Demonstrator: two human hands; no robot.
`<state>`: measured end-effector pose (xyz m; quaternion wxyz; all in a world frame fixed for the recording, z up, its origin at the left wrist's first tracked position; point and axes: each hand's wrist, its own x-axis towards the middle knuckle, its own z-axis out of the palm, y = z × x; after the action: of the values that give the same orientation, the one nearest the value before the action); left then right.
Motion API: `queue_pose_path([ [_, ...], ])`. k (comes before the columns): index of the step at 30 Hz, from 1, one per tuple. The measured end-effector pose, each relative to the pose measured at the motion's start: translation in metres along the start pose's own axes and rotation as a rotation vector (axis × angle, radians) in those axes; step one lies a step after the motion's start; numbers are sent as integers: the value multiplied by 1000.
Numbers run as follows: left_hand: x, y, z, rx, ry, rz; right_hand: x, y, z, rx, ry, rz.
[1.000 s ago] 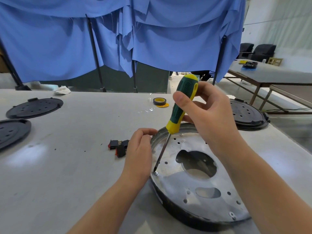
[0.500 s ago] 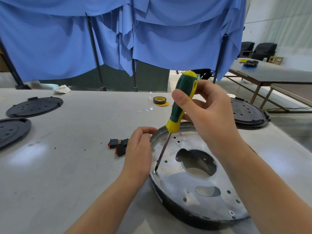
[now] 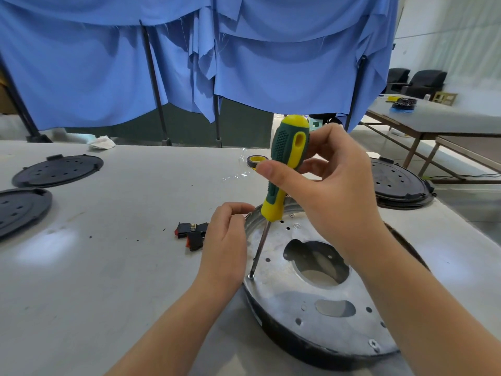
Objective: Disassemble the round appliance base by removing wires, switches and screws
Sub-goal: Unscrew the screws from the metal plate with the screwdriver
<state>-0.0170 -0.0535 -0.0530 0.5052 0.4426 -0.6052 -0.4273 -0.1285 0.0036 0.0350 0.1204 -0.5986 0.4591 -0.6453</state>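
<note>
Blue drapes behind; grey worktop (image 3: 113, 267) under round base (image 3: 311, 297), near edge. Right hand (image 3: 333, 191), fingers wrapped on screwdriver (image 3: 287, 166), tip seated in rim screw (image 3: 251, 276). Left hand (image 3: 225, 245) curled on rim, steadying. Advised: keep shaft square, press down, turn slowly. Base: bare metal plate, large central cut-out, dark wall.

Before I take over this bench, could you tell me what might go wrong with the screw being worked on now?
The screwdriver leans, so its tip could slip off the screw toward the left hand, which grips the round base's rim right beside it. The right hand holds the handle only with its fingers, so downward pressure may be weak. A freed screw could roll away on the table.
</note>
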Motion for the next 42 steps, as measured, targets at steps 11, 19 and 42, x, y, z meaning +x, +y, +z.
queue_pose_path([
  [11, 0, -3, -1, 83, -7, 112, 10, 0, -3, 296, -331, 139],
  [19, -3, -4, 2, 88, -5, 108, 11, 9, -3, 466, -395, 298],
  [42, -13, 17, -8, -57, -277, 178, 11, 21, -7, 452, -355, 291],
])
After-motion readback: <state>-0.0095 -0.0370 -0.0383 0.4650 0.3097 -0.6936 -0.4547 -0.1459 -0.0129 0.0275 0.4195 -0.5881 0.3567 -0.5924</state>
